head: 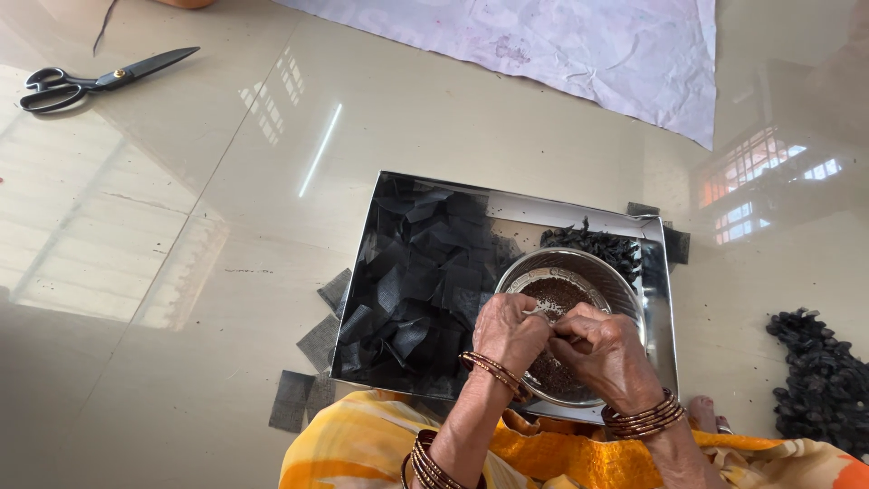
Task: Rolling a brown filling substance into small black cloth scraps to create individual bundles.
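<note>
Yellow-orange patterned cloth (pixel 380 453) covers the person's lap at the bottom edge. Above it, the left hand (pixel 510 333) and right hand (pixel 608 355), both wrists ringed with bangles, meet fingertip to fingertip, pinched together on something too small to identify. Both hands sit directly over a round steel bowl (pixel 605 276) holding dark brown seeds (pixel 554 294); the seeds lie just below and beyond the fingertips. The bowl rests in a rectangular steel tray (pixel 520 201) on the floor (pixel 181 272). Black fabric squares (pixel 416 281) fill the tray's left half, with a few spilled beside it. Small dark bundles (pixel 599 243) lie behind the bowl, and a larger heap (pixel 822 380) lies to the right. Scissors (pixel 95 80) and a pale sheet (pixel 579 45) lie farthest away.
</note>
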